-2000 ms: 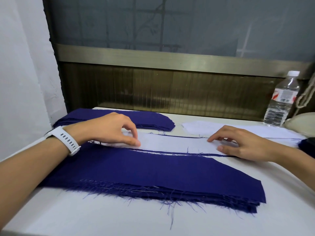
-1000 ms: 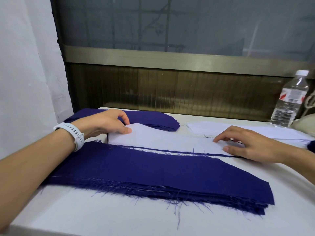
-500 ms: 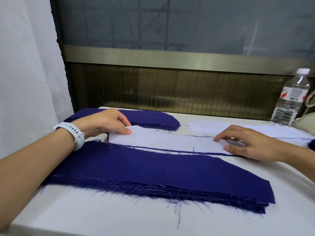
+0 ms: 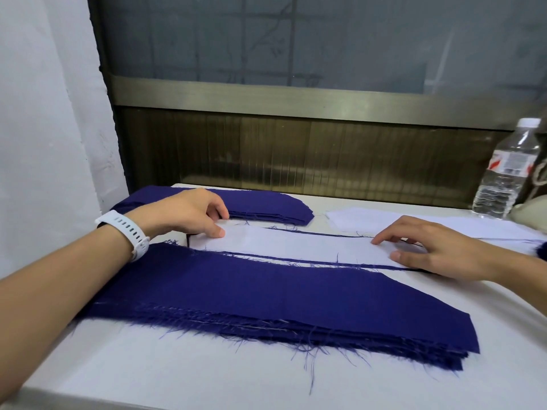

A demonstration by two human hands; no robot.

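Observation:
A long white fabric strip (image 4: 296,244) lies flat on a navy piece whose edges show as thin lines around it. My left hand (image 4: 183,214), with a white watch on the wrist, is at the strip's left end; its thumb lies on top and its curled fingers are at the far edge, pinching the corner. My right hand (image 4: 435,250) rests with spread fingertips on the strip's right end. In front of the strip lies a thick stack of navy fabric pieces (image 4: 266,306) with frayed edges.
A second navy stack (image 4: 266,207) lies at the back of the white table (image 4: 148,374). White cut pieces (image 4: 384,221) lie at the back right beside a water bottle (image 4: 503,179). A wall stands on the left and a window frame behind.
The strip's left end, lifted a second ago, now lies flat on the navy piece. My left hand has dropped with it. My right hand has barely moved.

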